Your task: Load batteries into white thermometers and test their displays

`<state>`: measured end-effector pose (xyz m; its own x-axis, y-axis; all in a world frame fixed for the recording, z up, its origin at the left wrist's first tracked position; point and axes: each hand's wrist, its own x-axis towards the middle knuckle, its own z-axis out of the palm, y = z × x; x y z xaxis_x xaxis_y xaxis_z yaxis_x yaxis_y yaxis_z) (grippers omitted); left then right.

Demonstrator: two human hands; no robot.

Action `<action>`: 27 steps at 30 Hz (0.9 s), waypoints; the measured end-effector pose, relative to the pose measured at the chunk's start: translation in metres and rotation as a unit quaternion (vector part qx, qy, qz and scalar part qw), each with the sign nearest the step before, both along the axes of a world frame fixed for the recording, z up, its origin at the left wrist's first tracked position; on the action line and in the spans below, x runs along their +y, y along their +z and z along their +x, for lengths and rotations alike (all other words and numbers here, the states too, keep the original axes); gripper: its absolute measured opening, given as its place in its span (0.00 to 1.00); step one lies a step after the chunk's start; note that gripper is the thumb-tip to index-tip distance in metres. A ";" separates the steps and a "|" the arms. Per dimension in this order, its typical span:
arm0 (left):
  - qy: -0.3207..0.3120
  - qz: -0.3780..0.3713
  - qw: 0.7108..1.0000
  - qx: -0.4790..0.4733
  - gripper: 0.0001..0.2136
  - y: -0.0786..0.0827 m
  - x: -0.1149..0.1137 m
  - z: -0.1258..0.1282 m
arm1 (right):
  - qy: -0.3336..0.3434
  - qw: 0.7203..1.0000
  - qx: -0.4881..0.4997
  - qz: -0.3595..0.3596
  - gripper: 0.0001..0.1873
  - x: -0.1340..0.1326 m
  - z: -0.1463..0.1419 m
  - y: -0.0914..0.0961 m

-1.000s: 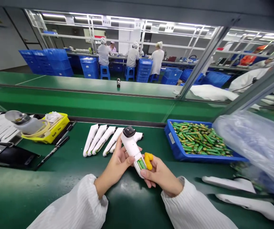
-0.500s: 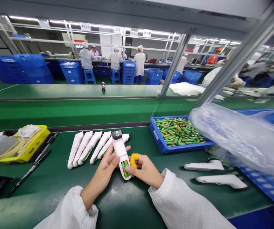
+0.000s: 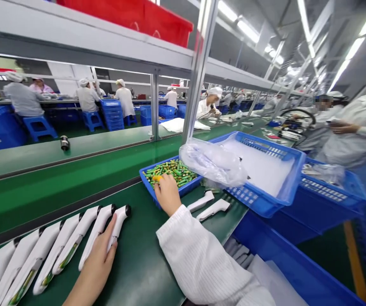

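Note:
My left hand (image 3: 98, 257) is closed around a white handheld infrared thermometer (image 3: 118, 229) with a black head, at the right end of a slanted row on the green bench. Beside it lie several more white thermometers (image 3: 77, 231); some have open handles showing green batteries inside. My right hand (image 3: 167, 193), with a yellow cover on one finger, reaches into a blue tray (image 3: 153, 193) full of loose green batteries (image 3: 180, 172). Its fingers are bent together among the batteries; whatever is between the fingertips is hidden.
Two white thermometer bodies (image 3: 213, 208) lie right of the tray. Beyond them stands a blue crate (image 3: 266, 204) with plastic bagging (image 3: 215, 161) over its edge. A metal post (image 3: 198, 72) rises behind the tray. A small black cylinder (image 3: 64, 143) stands on the far ledge. Co-workers (image 3: 351, 123) are at the right.
The thermometer held in both hands has gone down to the row's right end, under my left hand. My right hand has left it for the battery tray. The view has swung right.

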<state>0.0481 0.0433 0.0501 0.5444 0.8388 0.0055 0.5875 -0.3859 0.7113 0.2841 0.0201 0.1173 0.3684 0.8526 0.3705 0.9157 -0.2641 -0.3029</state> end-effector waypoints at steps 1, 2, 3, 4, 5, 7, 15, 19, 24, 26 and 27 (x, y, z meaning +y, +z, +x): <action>0.000 0.030 0.999 0.026 0.29 0.000 0.006 0.004 | -0.019 1.000 0.001 -0.012 0.12 0.002 0.012 0.002; 0.001 0.066 0.997 0.045 0.28 0.001 0.011 0.007 | -0.029 0.999 -0.001 -0.027 0.14 0.004 0.022 0.003; 0.005 0.108 0.992 0.059 0.28 0.002 0.015 0.011 | -0.030 0.999 -0.005 -0.044 0.17 0.006 0.030 0.003; 0.012 0.156 0.985 0.068 0.27 0.003 0.017 0.015 | -0.025 0.998 -0.010 -0.059 0.20 0.008 0.036 0.004; 0.019 0.207 0.976 0.072 0.26 0.005 0.017 0.020 | -0.018 0.997 -0.016 -0.071 0.22 0.010 0.040 0.005; 0.019 0.290 0.955 0.055 0.24 0.010 0.011 0.034 | -0.010 0.996 -0.030 -0.086 0.23 0.015 0.041 0.006; -0.218 -0.003 0.957 -0.190 0.16 0.012 -0.051 0.133 | 0.051 0.991 -0.080 -0.095 0.17 0.023 0.036 0.004; -0.261 -0.024 0.939 -0.221 0.20 0.014 -0.056 0.168 | 0.091 0.989 -0.074 -0.091 0.19 0.025 0.044 0.001; -0.279 -0.011 0.942 -0.187 0.15 0.018 -0.053 0.159 | 0.131 0.988 -0.028 -0.082 0.20 0.024 0.050 -0.002; -0.263 0.007 0.952 -0.156 0.12 0.021 -0.052 0.139 | 0.145 0.986 0.000 -0.078 0.21 0.024 0.053 -0.003; -0.248 0.016 0.958 -0.141 0.11 0.022 -0.052 0.127 | 0.153 0.985 0.016 -0.076 0.20 0.025 0.054 -0.003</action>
